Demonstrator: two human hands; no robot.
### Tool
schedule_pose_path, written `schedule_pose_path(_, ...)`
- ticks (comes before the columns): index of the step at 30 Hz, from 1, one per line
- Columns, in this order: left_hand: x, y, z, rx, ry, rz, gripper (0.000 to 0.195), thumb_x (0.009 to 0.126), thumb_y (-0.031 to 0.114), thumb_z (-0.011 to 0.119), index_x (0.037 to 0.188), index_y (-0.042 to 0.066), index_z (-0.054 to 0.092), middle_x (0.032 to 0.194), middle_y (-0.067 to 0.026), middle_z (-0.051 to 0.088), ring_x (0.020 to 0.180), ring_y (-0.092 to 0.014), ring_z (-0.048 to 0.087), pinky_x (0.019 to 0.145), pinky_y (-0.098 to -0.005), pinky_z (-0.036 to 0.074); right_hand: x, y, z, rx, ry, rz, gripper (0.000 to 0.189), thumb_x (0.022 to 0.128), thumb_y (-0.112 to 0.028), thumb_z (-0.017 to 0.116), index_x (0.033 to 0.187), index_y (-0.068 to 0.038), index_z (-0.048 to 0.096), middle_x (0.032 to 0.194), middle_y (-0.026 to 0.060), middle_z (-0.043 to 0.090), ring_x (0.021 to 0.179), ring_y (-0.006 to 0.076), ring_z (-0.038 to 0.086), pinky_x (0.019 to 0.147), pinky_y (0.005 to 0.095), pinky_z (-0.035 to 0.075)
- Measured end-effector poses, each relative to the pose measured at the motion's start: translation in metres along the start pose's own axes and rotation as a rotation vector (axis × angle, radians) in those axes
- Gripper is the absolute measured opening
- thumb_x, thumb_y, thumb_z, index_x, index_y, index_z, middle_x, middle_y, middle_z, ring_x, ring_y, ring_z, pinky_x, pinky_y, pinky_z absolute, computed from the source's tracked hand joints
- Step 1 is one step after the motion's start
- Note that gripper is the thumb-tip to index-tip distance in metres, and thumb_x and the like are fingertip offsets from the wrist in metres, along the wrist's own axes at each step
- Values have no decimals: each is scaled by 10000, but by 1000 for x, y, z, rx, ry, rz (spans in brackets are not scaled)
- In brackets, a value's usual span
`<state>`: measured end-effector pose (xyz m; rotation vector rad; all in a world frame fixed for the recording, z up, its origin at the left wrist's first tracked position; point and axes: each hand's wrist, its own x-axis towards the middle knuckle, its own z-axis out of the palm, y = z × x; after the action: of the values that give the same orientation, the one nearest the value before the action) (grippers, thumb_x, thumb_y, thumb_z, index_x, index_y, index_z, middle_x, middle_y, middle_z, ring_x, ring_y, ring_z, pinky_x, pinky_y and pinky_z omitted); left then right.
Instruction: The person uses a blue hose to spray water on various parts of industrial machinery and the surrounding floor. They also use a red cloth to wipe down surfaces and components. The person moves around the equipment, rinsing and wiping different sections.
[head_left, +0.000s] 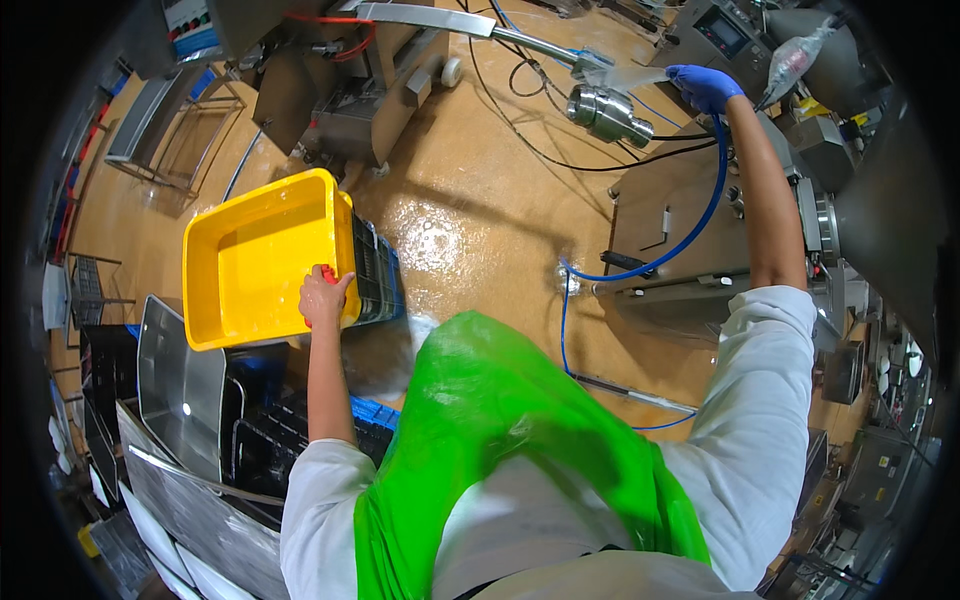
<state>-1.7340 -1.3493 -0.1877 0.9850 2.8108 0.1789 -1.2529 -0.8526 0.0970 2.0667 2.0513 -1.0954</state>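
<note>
My left hand (322, 296), bare, rests at the near right rim of a yellow plastic tub (262, 262), its fingers closed around a red object (328, 274) whose kind I cannot tell. Crates are stacked beneath the tub. My right hand (705, 86), in a blue glove, grips the end of a blue hose (716, 202). A whitish spray leaves the hose end and strikes the joint of a metal arm (592, 61). Just below that joint is a stainless steel pipe fitting (607, 116). The hose nozzle is mostly hidden by my fingers.
Stainless machines stand at the upper left (345, 97) and right (675, 247). Black cables (540, 157) and a thin blue hose (564, 322) cross the wet floor (450, 225). Metal bins (180, 382) and black crates (270, 450) stand at the lower left.
</note>
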Motion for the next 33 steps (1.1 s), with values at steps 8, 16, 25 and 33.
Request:
schedule_pose_path(8, -26, 24, 20, 238, 139, -43, 685, 670, 423, 824, 1236, 198, 510, 1097, -111, 547, 1023, -327, 556, 773, -510, 508, 38, 77, -21, 72, -57, -102, 288, 946, -328, 440, 714, -157, 432, 544, -25, 339, 422, 94, 245, 389, 289, 185)
schedule_pose_path(16, -20, 23, 34, 170, 249, -105, 593, 720, 426, 782, 1214, 210, 536, 1070, -104, 563, 1004, -317, 572, 749, -503, 514, 6, 43, -3, 221, -144, -66, 204, 947, -327, 467, 842, -168, 539, 556, -57, 319, 458, 73, 272, 405, 253, 206)
schedule_pose_path(25, 1, 5, 47, 87, 335, -114, 480, 763, 428, 735, 1156, 200, 581, 1024, -90, 579, 955, -309, 590, 735, -456, 526, 10, -55, 36, 117, -181, -432, 540, 921, -170, 421, 1455, -137, 343, 649, -38, 387, 503, 59, 330, 417, 226, 262)
schedule_pose_path(33, 32, -19, 47, 49, 390, -82, 446, 773, 429, 722, 1139, 205, 602, 1005, -91, 578, 940, -307, 593, 741, -451, 518, 61, -117, 95, 285, -160, -532, 494, 899, -189, 435, 1390, -151, 389, 648, -35, 398, 461, 70, 315, 393, 235, 265)
